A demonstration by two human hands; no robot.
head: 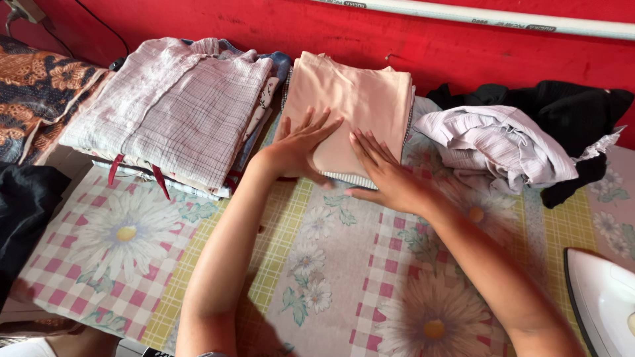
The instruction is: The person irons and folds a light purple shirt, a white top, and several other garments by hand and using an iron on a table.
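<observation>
Both hands lie flat, fingers spread, on a folded peach cloth [350, 106] at the far side of a daisy-print worktop [331, 264] — the left hand [297, 149] on its near left corner, the right hand [383, 173] along its near edge. A stack of checked laundry [178, 106] sits left of them, crumpled white and black garments [503, 142] right — an iron [605, 301] nearer.

my hands: 2 (left hand [296, 149], right hand [383, 173]) | folded stacks [175, 112]: 2 | crumpled garments [493, 142]: 2 | iron [605, 301]: 1
</observation>
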